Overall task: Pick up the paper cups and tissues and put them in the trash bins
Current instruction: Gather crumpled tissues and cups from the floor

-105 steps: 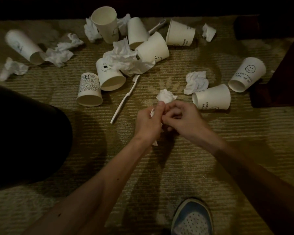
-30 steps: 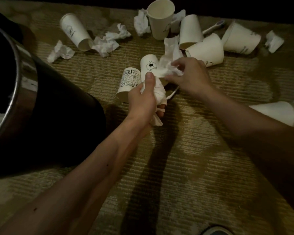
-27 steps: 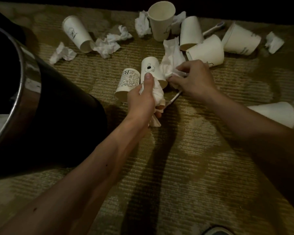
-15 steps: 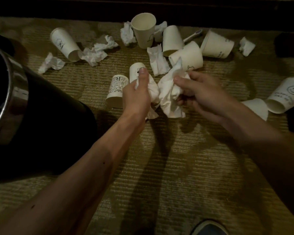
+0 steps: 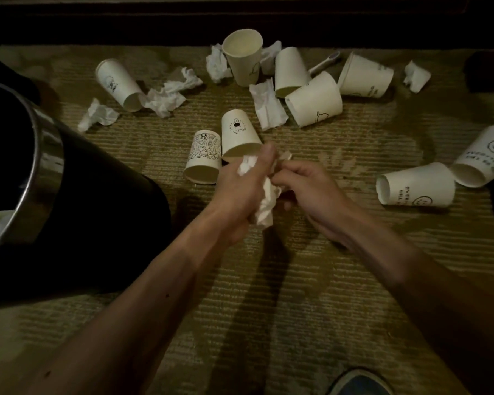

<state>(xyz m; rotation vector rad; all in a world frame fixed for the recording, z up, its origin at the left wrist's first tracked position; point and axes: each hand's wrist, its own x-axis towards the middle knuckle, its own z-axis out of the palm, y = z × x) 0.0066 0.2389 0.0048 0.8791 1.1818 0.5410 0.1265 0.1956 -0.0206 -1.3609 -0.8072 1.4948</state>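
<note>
Head view: tissue ball (image 5: 265, 201) gripped by left hand (image 5: 240, 189), fingers curled round it, above carpet (image 5: 297, 280). Same ball pinched by right hand (image 5: 311, 192) fingertips. Hands held close together. Trash bin (image 5: 49, 155) seen at left, near hands. Paper cups (image 5: 240, 132) and loose tissues (image 5: 268, 106) scattered on carpet behind hands.

A carpeted indoor room, likely a home or hotel room — patterned olive carpet (image 5: 354, 280), black metal-rimmed trash bin (image 5: 103, 212).

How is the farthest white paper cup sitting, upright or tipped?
Upright: the white paper cup rests on its base, open mouth facing up.
</note>
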